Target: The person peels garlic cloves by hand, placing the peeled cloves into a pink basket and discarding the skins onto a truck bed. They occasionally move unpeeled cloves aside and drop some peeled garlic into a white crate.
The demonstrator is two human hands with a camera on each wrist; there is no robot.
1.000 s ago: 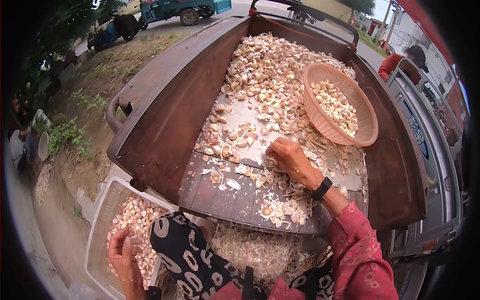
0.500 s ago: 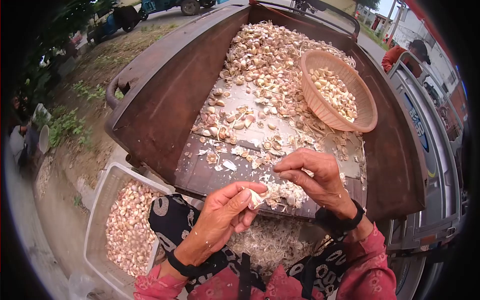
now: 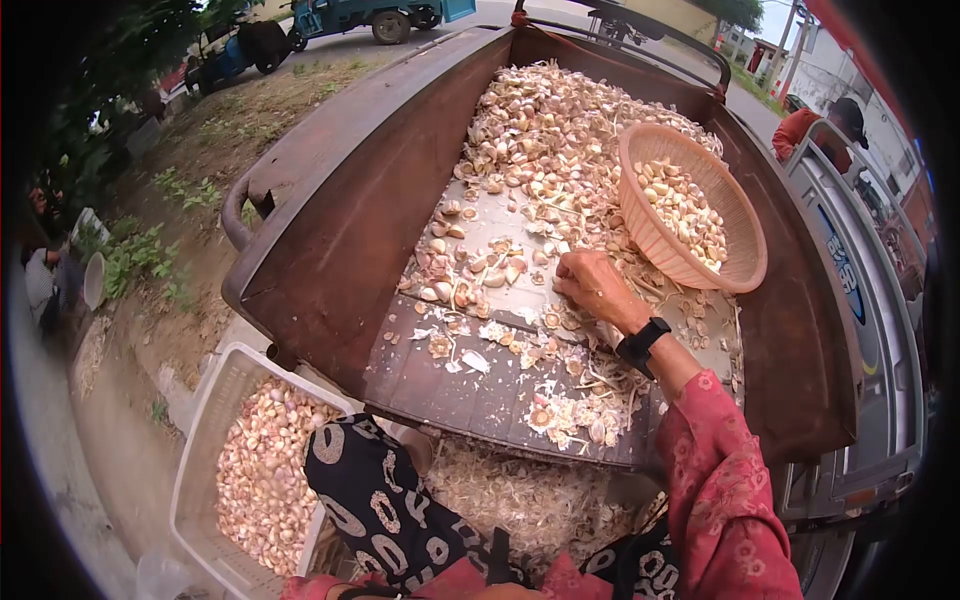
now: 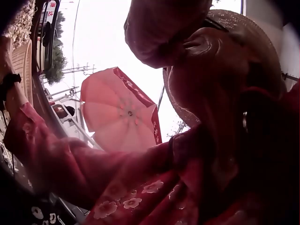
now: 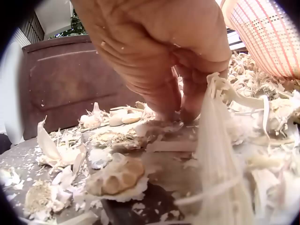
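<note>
My right hand [image 3: 600, 288] reaches down to the bed of the brown metal cart [image 3: 330, 240], its fingertips beside loose garlic cloves [image 3: 495, 270]. The right wrist view shows this hand [image 5: 164, 51] with fingers pointing down and their tips on the littered surface; nothing clearly held shows between them. Peeled skins and a root base [image 5: 117, 178] lie in front. My left hand is out of the head view. In the left wrist view it is a dark shape [image 4: 164, 33] near the person's head, its fingers and any contents unclear.
A pink basket [image 3: 650, 225] of cloves leans at the cart's right, against a large garlic heap [image 3: 560, 130]. At lower left stands a white crate [image 3: 195, 480] of cloves. Skins [image 3: 530, 500] lie below the cart edge. A person in orange [image 3: 795, 130] is beyond it.
My left hand, which pinched a garlic piece over the cart's near edge, has dropped out of the head view. My right hand has moved away from it, back up over the cart bed.
</note>
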